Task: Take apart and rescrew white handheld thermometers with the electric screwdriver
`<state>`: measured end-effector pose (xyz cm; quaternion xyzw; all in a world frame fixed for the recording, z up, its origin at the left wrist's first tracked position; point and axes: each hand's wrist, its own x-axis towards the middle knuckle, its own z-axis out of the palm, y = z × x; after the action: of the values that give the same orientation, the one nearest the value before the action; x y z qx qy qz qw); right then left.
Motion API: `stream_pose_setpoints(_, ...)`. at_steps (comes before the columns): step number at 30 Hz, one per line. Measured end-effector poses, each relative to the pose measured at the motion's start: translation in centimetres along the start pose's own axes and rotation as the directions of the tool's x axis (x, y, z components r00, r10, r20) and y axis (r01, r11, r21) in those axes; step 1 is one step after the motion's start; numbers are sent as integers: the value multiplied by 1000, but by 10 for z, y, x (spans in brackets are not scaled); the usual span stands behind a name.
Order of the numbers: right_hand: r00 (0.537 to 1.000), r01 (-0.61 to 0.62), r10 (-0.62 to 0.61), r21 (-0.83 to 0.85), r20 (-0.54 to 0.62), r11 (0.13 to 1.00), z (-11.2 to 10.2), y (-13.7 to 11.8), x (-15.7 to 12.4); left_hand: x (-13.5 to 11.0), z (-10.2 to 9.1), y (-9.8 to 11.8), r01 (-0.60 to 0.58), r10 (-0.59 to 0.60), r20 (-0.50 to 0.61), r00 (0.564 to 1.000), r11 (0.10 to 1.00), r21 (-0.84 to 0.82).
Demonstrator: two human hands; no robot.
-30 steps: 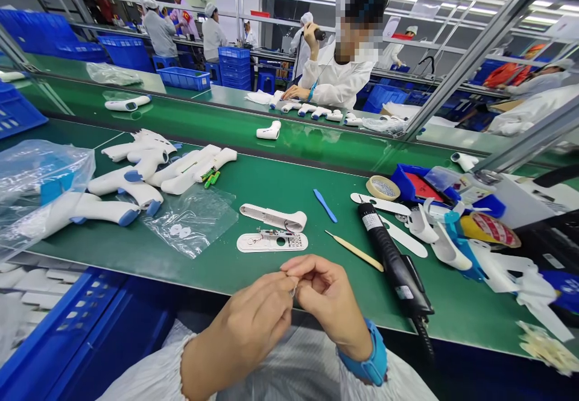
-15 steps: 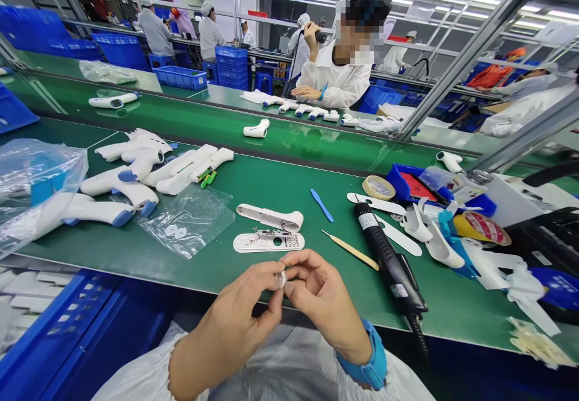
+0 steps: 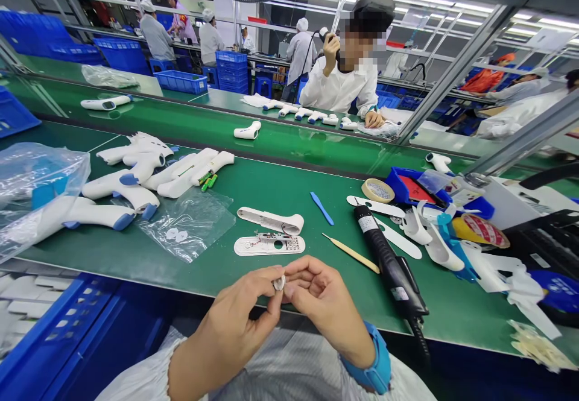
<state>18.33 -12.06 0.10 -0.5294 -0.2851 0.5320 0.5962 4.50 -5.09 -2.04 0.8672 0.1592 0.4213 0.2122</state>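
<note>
My left hand (image 3: pixel 237 313) pinches a small round whitish disc (image 3: pixel 279 283) between thumb and forefinger. At the disc's right edge, my right hand (image 3: pixel 325 304) closes its thumb and fingertips on it, with a blue band around that wrist. Just beyond the fingers lies an opened thermometer: a white half shell (image 3: pixel 270 220), hollow side showing, and a flat white cover (image 3: pixel 269 245) bearing a circuit board and thin wires. Two similar white discs (image 3: pixel 176 234) rest on a clear plastic bag (image 3: pixel 190 223) to the left.
White thermometer bodies (image 3: pixel 122 184) are piled at the left. Rightward lie a blue pry tool (image 3: pixel 321 208), a thin wooden-handled tool (image 3: pixel 351 252), a black electric screwdriver (image 3: pixel 391 268) and a tape roll (image 3: pixel 378 190). Behind runs a green conveyor (image 3: pixel 190 125); a co-worker (image 3: pixel 344 75) sits across it.
The disc has turned slightly to show more of its face, while both hands keep nearly the same place. Thermometers on the conveyor have shifted left. The co-worker's lower hand has moved right onto plastic wrapping.
</note>
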Motion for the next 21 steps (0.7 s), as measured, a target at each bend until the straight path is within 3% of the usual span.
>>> stream_pose_setpoints(6, 998, 68, -69, 25, 15, 997, 1, 2, 3, 7, -10, 0, 0, 1, 88, 996, 1000, -12)
stream_pose_setpoints(11, 998, 54, -54, -16, 39, 998, 0, 0, 1, 11, -13, -1, -37, 41, 131, 991, 999, -29)
stream_pose_setpoints(21, 989, 81, -93, -104, -113, 991, 7, 7, 4, 10, -1, -7, -79, 78, 154, 985, 997, 0)
